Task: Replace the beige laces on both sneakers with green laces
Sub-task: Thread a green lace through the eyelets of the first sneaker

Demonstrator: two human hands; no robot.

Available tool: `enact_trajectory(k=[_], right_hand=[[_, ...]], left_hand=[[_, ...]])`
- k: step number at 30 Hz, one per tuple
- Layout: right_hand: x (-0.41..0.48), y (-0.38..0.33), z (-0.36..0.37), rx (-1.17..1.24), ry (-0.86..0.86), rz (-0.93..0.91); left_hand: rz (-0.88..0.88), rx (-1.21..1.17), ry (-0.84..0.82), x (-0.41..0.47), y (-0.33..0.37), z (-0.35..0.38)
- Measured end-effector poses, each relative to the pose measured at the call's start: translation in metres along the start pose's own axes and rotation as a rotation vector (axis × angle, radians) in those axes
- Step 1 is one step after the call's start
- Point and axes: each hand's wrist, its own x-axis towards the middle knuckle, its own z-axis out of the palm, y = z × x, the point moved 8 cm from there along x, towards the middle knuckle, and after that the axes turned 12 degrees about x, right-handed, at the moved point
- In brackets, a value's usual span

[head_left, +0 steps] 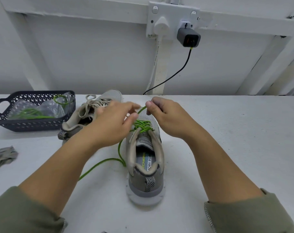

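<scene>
A grey sneaker (pixel 145 167) stands heel toward me at the table's middle, its eyelets crossed with a green lace (pixel 142 125). My right hand (pixel 166 118) pinches one end of that lace above the toe. My left hand (pixel 114 121) hovers over the laced part, fingers loosely spread and blurred; whether it holds the lace is unclear. The lace's other end (pixel 101 163) trails left across the table. A second sneaker (pixel 85 113) with beige laces lies behind my left hand.
A dark basket (pixel 2 102) at the back left holds another green lace (pixel 32 113) and clear plastic. A grey bundle (pixel 3 157) lies at the left edge. A black cable (pixel 176 73) runs from a wall charger down behind the table.
</scene>
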Motion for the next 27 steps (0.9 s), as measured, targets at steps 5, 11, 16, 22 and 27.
enact_trajectory(k=[5,11,16,22,27], right_hand=[[-0.008,0.006,-0.006,0.009,-0.017,0.054],[-0.014,0.019,-0.001,-0.042,-0.042,0.064],[-0.015,0.015,0.003,0.050,-0.009,-0.001],[-0.020,0.013,0.007,0.009,-0.075,-0.005],[-0.028,0.024,0.001,0.122,-0.028,0.134]], left_hand=[[-0.045,-0.040,0.087,-0.010,-0.024,-0.011],[-0.209,0.331,-0.050,-0.023,-0.034,-0.011],[-0.027,-0.330,-0.026,-0.019,-0.002,0.006],[-0.011,-0.524,0.044,-0.018,0.001,0.013],[-0.047,-0.533,0.160,-0.017,-0.006,0.016]])
